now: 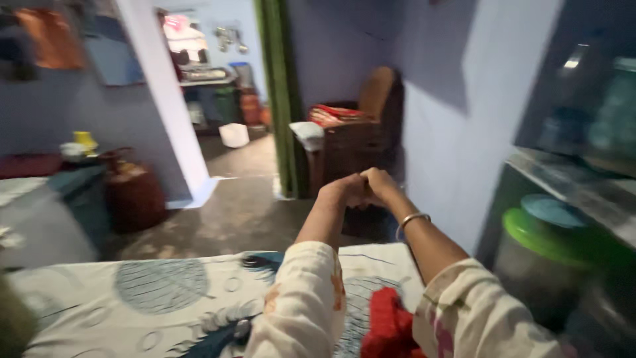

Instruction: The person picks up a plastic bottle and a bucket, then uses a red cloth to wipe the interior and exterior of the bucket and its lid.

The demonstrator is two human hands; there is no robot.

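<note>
Outstretched, a person's left hand (341, 191) and right hand (377, 183) press together in closed fists, grasping nothing discernible, above a patterned bedsheet (159, 292), a red cloth (391, 328) at six o'clock.

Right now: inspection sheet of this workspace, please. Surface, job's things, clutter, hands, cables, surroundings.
Surface: bed under a pale printed sheet, blue round motifs.
Job's things: red cloth on the sheet by the forearms; neither hand touches it.
Clutter: steel pot with green lid at right; shelf above it holds blurred containers.
Hands: left hand and right hand meet out in front, fingers curled; anything held is too blurred to tell. Bangle on right wrist.
Cables: nothing seen.
Surroundings: lilac walls, green door frame, chair piled with folded cloth, red cylinder on the floor at left.
</note>
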